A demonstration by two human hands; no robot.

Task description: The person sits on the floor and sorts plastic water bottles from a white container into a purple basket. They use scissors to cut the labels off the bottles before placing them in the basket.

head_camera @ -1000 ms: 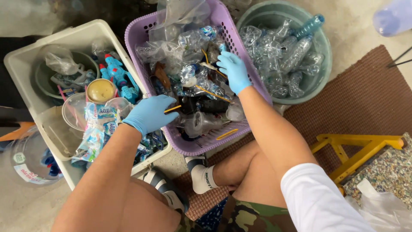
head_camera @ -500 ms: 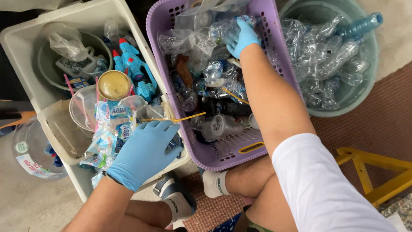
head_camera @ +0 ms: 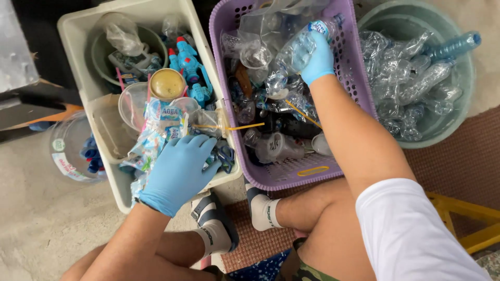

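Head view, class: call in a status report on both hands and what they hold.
Right hand shut on clear plastic bottle over purple basket. Left hand open, resting on wrappers in white bin. Nothing blocking either.

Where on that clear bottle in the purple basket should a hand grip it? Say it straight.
Grip the clear bottle around its mid-body from above, as the right hand does. It lies tilted on top of the pile in the purple basket, capped end up toward the far rim, so its upper side is open.
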